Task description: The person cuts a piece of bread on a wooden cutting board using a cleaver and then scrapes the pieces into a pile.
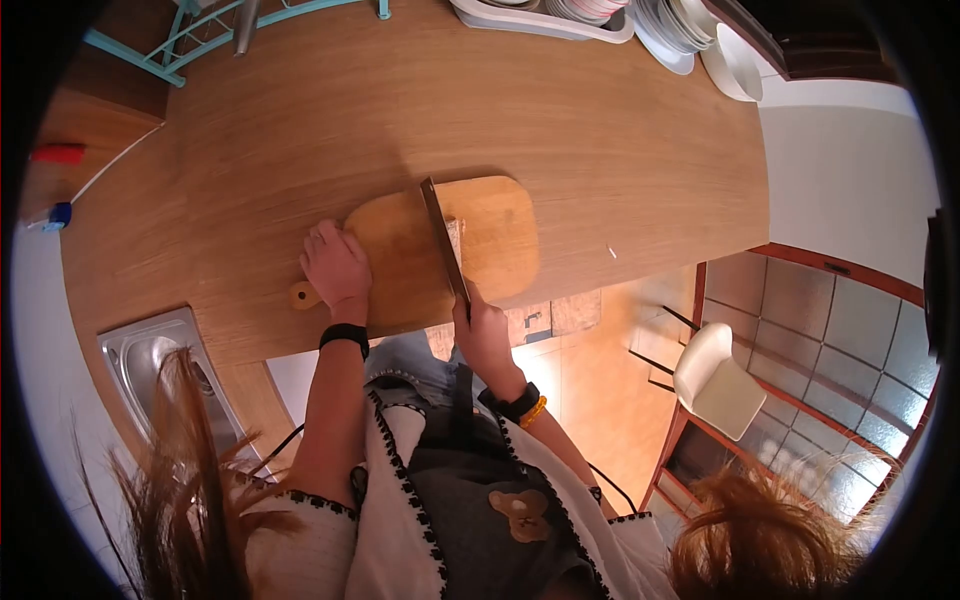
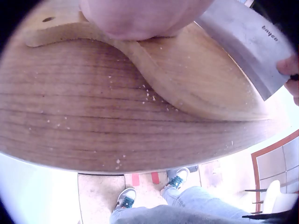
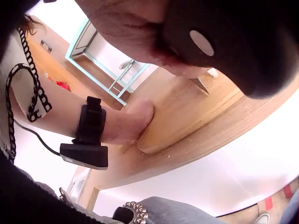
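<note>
A wooden cutting board (image 1: pixel 395 270) with a holed handle lies on the counter. On its left end, by the handle, rests my left hand (image 1: pixel 336 265); whether its fingers curl over the edge is unclear. My right hand (image 1: pixel 483 335) grips the black handle of a cleaver (image 1: pixel 445 240), whose broad blade stands across the middle of the board. Right beside the blade is a small pale brown piece of food (image 1: pixel 455 238), partly hidden by it. In the left wrist view the cleaver blade (image 2: pixel 247 44) shows lettering, and pale crumbs (image 2: pixel 148 95) dot the counter near the board.
A metal sink (image 1: pixel 170 350) is at the lower left of the counter (image 1: pixel 640 150). Stacked dishes (image 1: pixel 675 25) and a dish tray (image 1: pixel 545 25) stand at the back right, a turquoise rack (image 1: pixel 205 35) at the back left. A white chair (image 1: pixel 715 375) stands on the floor at right.
</note>
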`<action>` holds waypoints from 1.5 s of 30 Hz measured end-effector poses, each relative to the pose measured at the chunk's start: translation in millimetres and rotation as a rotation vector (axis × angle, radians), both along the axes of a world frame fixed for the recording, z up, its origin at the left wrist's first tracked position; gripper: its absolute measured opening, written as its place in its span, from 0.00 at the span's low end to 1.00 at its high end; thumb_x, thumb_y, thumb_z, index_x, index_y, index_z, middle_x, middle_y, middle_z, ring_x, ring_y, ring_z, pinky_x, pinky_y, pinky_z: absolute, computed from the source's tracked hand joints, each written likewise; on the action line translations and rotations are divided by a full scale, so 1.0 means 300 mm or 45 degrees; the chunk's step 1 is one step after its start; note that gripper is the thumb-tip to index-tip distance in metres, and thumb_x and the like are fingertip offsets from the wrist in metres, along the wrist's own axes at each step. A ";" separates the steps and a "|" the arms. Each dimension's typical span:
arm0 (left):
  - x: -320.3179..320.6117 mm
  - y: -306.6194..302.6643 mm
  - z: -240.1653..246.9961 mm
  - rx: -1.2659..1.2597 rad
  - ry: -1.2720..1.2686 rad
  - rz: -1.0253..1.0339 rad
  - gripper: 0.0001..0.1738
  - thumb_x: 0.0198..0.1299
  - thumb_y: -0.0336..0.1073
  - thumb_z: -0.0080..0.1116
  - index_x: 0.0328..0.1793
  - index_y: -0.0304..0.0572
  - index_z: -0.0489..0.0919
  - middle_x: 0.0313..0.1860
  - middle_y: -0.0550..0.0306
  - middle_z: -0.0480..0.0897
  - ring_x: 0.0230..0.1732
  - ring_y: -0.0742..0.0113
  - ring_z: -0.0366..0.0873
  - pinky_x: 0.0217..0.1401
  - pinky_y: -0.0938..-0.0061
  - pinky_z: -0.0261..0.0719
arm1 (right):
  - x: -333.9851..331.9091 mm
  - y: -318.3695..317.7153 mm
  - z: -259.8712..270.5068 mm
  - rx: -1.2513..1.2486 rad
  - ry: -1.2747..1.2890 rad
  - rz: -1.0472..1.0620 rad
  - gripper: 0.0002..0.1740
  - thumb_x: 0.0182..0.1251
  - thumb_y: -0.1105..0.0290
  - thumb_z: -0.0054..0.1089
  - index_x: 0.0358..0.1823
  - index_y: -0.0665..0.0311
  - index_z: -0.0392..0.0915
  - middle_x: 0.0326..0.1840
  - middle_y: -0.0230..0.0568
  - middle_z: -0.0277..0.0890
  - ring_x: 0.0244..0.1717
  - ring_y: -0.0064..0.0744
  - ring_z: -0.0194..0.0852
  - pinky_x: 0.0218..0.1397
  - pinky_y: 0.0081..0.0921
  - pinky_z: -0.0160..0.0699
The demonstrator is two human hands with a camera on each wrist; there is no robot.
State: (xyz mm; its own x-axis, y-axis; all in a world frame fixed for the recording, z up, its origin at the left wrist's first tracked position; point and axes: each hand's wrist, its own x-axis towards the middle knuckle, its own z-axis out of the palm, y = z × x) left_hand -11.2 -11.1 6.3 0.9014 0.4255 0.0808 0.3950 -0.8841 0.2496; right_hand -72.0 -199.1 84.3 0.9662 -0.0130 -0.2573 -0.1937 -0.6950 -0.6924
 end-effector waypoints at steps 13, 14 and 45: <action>-0.002 -0.001 -0.011 -0.038 -0.076 -0.004 0.08 0.63 0.36 0.44 0.44 0.45 0.72 0.43 0.54 0.78 0.48 0.52 0.74 0.47 0.60 0.68 | 0.040 -0.133 -0.015 -0.063 -0.028 -0.219 0.18 0.69 0.72 0.47 0.59 0.67 0.69 0.19 0.57 0.72 0.21 0.57 0.74 0.23 0.45 0.70; -0.005 0.000 -0.011 -0.029 -0.057 -0.004 0.08 0.63 0.36 0.44 0.44 0.45 0.72 0.44 0.53 0.78 0.48 0.52 0.74 0.47 0.60 0.68 | 0.035 -0.126 -0.021 -0.063 -0.025 -0.218 0.18 0.69 0.72 0.47 0.59 0.67 0.69 0.19 0.57 0.72 0.21 0.57 0.74 0.23 0.45 0.70; 0.000 -0.007 -0.018 -0.003 -0.167 -0.017 0.07 0.63 0.36 0.43 0.42 0.45 0.72 0.41 0.55 0.77 0.46 0.53 0.74 0.46 0.59 0.69 | -0.079 -0.169 -0.052 0.375 0.206 -0.500 0.09 0.72 0.70 0.48 0.46 0.69 0.69 0.16 0.42 0.69 0.13 0.34 0.67 0.17 0.33 0.63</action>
State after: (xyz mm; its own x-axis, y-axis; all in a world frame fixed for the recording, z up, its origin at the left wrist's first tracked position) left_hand -11.3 -13.3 0.7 0.8885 0.4141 0.1975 0.3471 -0.8883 0.3009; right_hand -95.7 -249.7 68.8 0.8508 -0.2712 -0.4501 -0.5214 -0.3283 -0.7876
